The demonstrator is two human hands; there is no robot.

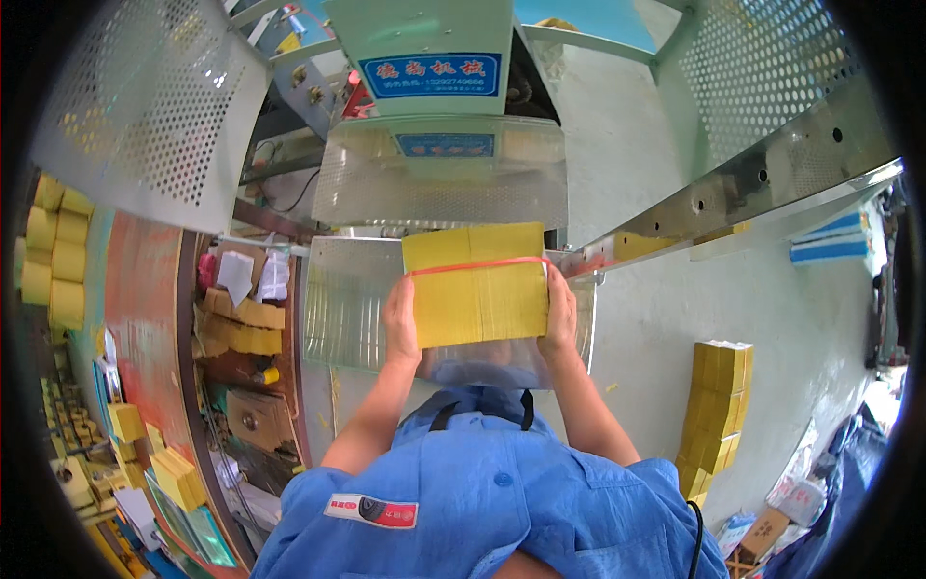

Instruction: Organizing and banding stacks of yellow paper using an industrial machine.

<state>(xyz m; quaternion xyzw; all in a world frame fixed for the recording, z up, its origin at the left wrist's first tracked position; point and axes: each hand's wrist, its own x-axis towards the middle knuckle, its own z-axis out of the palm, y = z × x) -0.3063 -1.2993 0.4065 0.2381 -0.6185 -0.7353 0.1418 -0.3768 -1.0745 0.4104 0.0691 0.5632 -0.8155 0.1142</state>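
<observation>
A thick bundle of yellow paper is held level in front of my body, with a red strap running across it near its far edge. My left hand is pressed against the bundle's left side. On the opposite side my right hand grips it too, so the stack is squeezed between both palms. Beneath and around the bundle lies a shiny metal tray of the machine. The undersides of my hands and any fingers under the stack are hidden.
Beyond the tray stands a pale green machine with a clear guard. Perforated panels flank it, and a metal rail slants at right. Yellow bundles form a column on the right floor. A reddish board is at left.
</observation>
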